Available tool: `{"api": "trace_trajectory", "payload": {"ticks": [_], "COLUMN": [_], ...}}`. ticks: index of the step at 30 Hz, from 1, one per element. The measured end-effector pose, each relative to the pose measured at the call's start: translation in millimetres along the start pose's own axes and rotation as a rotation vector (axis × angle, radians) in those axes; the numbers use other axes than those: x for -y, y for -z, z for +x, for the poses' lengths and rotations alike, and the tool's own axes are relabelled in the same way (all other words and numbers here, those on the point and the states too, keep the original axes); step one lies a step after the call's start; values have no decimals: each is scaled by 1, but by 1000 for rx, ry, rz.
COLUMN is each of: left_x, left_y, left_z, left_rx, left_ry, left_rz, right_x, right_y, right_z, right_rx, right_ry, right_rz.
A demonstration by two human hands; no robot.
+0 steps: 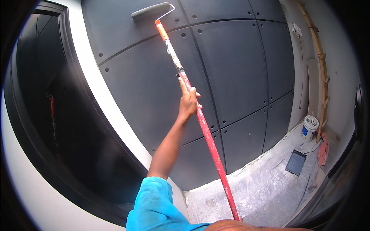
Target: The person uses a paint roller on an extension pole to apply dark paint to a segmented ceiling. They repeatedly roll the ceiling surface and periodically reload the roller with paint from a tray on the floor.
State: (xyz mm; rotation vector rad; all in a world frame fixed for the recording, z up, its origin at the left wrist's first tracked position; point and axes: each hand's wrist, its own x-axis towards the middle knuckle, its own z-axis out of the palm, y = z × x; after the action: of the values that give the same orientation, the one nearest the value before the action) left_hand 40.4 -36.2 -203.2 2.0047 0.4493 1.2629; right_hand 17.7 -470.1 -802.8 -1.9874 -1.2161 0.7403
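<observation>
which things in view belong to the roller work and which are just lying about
Likely part of the work:
- grey roller on the red pole, held by the left hand
- dark panelled wall
- dark shallow tray
- floor sheeting

Apparently just lying about:
- ladder in the corner
- pink crumpled material

Unclear: white bucket

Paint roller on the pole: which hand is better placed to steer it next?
Probably the left hand: it holds the red pole higher, nearer the roller. The right hand is low, at the picture's bottom edge, mostly hidden.
</observation>
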Motion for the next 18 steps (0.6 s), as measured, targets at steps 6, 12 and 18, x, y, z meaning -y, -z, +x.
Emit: {"api": "trace_trajectory", "payload": {"ticks": [6,12,18], "left_x": [30,52,35], "left_y": [-29,-55,-46], "left_z": [-82,-109,-60], "left_rx": [40,34,-3], "left_ry": [102,100,41], "left_rz": [-10,-9,115], "right_x": [7,11,15], "right_y": [12,17,20], "right_z": [-3,-2,9], "right_rx": [33,26,9], "right_ry": [-58,-98,-88], "right_rz": [10,28,43]}}
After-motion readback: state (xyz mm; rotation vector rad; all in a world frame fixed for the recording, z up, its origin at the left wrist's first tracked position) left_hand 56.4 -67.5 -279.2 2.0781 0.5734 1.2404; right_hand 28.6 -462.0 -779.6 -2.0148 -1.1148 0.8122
